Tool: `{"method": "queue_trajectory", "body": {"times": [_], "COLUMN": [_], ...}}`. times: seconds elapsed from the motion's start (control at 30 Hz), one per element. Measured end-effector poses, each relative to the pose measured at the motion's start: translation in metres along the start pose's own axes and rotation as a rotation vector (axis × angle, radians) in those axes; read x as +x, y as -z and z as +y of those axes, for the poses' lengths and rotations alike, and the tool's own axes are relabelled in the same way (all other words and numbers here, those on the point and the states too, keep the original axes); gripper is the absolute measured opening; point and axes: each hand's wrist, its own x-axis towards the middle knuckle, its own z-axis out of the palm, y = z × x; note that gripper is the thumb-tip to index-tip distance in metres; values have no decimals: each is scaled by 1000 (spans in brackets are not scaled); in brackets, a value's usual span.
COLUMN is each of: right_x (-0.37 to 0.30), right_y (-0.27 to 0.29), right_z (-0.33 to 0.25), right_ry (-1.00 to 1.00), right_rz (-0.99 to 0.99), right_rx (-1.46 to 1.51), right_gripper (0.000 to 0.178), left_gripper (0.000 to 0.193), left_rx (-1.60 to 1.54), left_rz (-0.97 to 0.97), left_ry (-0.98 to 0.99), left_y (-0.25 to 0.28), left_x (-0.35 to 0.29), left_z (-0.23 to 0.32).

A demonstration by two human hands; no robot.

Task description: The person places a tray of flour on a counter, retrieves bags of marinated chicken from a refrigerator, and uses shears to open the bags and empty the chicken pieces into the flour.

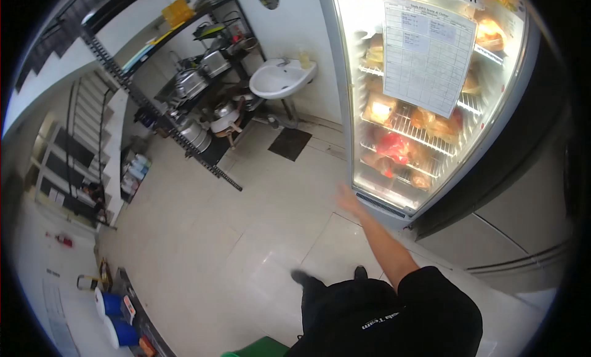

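Note:
My right hand point(349, 201) reaches forward over the floor from a black short sleeve. It is slightly blurred, its fingers look stretched out, and nothing shows in it. The hand is nearest to the lower left corner of a lit upright glass-door fridge point(344, 80), apart from it as far as I can tell. A printed sheet point(425, 64) hangs on the fridge's glass front. Behind the glass, wire shelves point(425, 133) carry wrapped food packs and a red bag point(394, 148). My left hand is out of view.
A dark metal rack point(178, 132) with pots stands at the far left, beside a white washbasin point(280, 79). A dark mat point(290, 144) lies on the tiles. Stairs point(111, 141) and blue-and-white containers point(120, 330) are to the left. A green object point(257, 348) shows below.

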Motion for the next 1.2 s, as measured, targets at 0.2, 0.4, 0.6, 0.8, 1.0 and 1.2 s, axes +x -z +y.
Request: {"method": "queue_trajectory", "body": {"times": [0.2, 0.4, 0.6, 0.8, 1.0, 1.2], "right_x": [180, 188, 95, -91, -232, -383], "right_y": [153, 176, 112, 28, 49, 137], "right_z": [-270, -289, -329, -290, -238, -191], "right_ry": [495, 112, 172, 64, 170, 247], "right_rz": [1134, 1089, 935, 1260, 2094, 1991], "right_rx": [-86, -125, -17, 259, -6, 343], "right_gripper": [44, 44, 46, 76, 82, 76], "left_gripper": [20, 41, 32, 27, 30, 29], "left_rx": [166, 94, 543, 1039, 1340, 1352], "left_rz": [-126, -255, -352, -811, -1064, -941], "left_ry": [-149, -121, -285, -564, -627, -918], "left_y": [98, 157, 67, -98, -199, -318], "left_x": [159, 275, 322, 309, 267, 253], "left_z": [131, 416, 549, 537, 546, 580]}}
